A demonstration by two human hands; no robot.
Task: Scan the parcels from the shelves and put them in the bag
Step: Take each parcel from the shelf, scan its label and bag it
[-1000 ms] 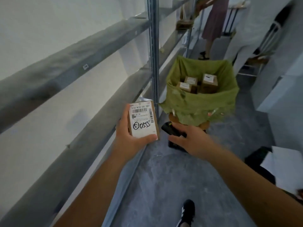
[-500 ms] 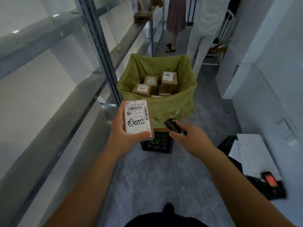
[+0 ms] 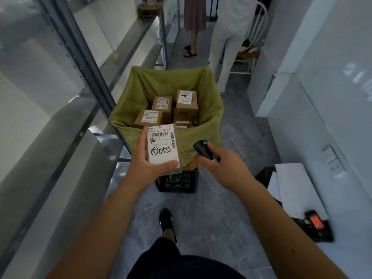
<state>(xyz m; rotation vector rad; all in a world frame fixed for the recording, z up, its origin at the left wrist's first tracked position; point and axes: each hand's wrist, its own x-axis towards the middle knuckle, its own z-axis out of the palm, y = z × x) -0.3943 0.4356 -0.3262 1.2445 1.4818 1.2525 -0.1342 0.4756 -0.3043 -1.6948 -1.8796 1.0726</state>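
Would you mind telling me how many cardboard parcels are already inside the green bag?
4 at least: two brown cardboard parcels at the back, one front left, one lower right. An edge hints that more are hidden in the green bag.

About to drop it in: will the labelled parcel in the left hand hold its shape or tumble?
The parcel looks like a stiff cardboard box, so it should keep its shape. The left hand holds it alone, so it is probably light. Flat-sided, it should settle, not roll, among the boxes in the green bag.

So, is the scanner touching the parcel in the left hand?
Apart. The head view shows a clear gap, with green bag behind it, between the scanner and the parcel.
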